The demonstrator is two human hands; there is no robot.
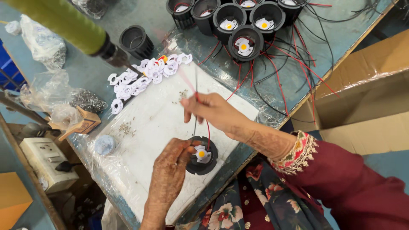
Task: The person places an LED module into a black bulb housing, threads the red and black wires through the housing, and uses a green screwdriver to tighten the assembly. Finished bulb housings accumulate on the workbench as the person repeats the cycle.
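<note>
Holding: left hand [172, 164] grips the black round housing [202, 156] on the white board [153, 123], fingers closed on its rim.
Pinching: right hand [211, 110] has fingertips together on the red and black wires [196, 91] above the housing.
Packages: brown cardboard box [366, 93] at the table's [332, 38] right edge; clear plastic bags [42, 42] lie far left.
Parts: white plastic pieces [145, 76] heaped beside the green tool [68, 25].
</note>
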